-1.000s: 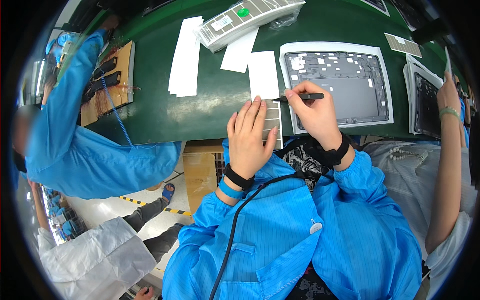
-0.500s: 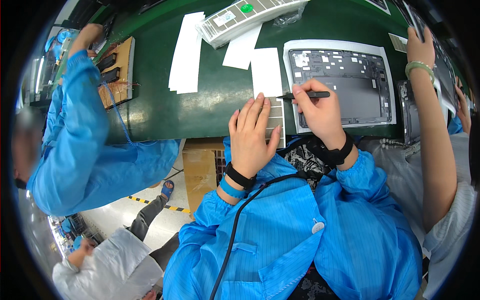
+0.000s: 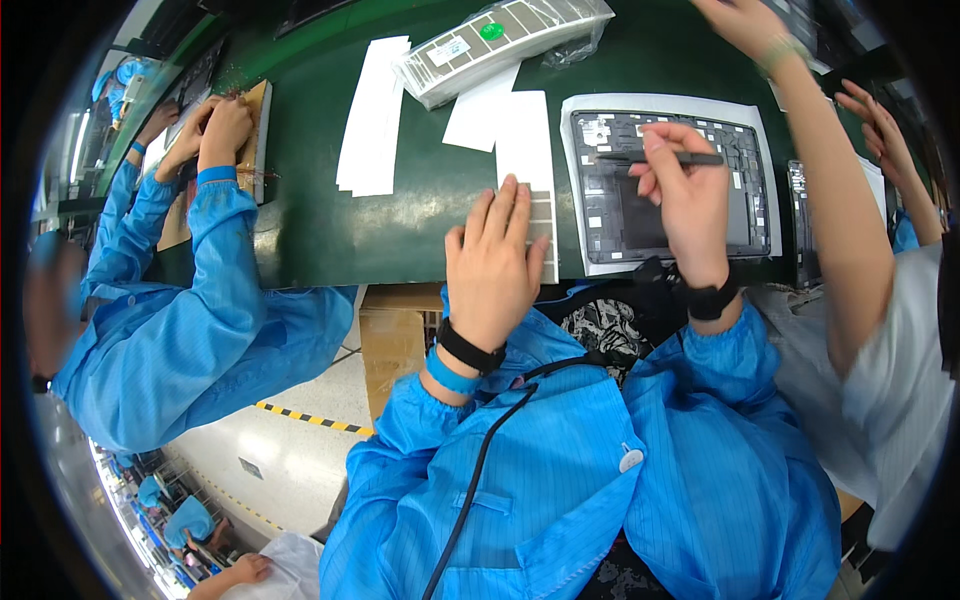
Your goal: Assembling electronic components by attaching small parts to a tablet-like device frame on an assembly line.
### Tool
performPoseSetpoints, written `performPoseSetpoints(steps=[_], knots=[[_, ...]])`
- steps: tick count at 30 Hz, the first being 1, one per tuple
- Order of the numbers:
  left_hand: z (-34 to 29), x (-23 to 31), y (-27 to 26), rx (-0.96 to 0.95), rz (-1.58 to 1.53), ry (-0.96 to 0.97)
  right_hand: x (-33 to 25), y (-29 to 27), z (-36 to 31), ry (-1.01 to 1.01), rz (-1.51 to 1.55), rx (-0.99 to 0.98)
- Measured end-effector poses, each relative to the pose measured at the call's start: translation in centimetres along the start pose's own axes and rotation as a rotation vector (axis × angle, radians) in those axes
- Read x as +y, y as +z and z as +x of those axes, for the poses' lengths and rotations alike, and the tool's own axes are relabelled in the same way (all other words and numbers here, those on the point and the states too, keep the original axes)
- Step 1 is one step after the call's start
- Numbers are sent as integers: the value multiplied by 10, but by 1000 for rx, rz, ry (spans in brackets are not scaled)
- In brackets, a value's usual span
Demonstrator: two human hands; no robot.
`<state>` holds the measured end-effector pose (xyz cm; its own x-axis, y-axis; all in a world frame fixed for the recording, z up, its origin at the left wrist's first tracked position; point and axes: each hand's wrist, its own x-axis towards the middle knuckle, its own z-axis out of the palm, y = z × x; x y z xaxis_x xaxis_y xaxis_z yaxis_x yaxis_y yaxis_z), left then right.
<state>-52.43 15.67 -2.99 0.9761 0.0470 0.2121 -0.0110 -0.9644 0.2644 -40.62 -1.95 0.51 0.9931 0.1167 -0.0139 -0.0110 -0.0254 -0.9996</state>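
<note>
My left hand (image 3: 492, 262) lies flat, fingers stretched out, on a strip of grey adhesive pieces (image 3: 542, 228) near the table's front edge. The strip's far part is a plain white sheet (image 3: 524, 135). Raised over a black tablet housing (image 3: 742, 212), my right hand (image 3: 692, 205) grips slim black tweezers (image 3: 708, 159), their tip pointing left. Whether the tip carries a small piece cannot be made out. Small white and grey patches dot the housing, which rests on a white padded sheet (image 3: 592, 268).
White paper strips (image 3: 374, 120) lie to the left, and a wrapped stack of label strips (image 3: 490, 45) sits behind. At left a co-worker in blue handles things by a brown board (image 3: 258, 130). Another co-worker's bare arm (image 3: 835, 200) reaches in at right, near a second dark housing (image 3: 803, 225).
My right hand has moved right, from the strip's edge to above the housing, with the tweezers. My left hand stays on the strip. The co-workers' arms at both sides have shifted.
</note>
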Motion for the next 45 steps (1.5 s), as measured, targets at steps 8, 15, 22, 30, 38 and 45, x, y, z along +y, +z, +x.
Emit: performPoseSetpoints(steps=[8, 15, 22, 30, 38, 45], knots=[[34, 19, -11, -4, 22, -7, 38, -14, 28, 70, 86, -101], [36, 29, -1, -29, -43, 46, 37, -11, 28, 87, 51, -138], [40, 29, -2, -35, -57, 42, 36, -12, 27, 76, 21, -146], [42, 29, 3, -32, -50, 38, 37, -13, 28, 98, 65, -153], [50, 34, 4, -29, -63, 40, 36, -13, 28, 89, 48, -149], [61, 44, 12, -3, 60, 80, 36, -12, 28, 119, 40, -128]])
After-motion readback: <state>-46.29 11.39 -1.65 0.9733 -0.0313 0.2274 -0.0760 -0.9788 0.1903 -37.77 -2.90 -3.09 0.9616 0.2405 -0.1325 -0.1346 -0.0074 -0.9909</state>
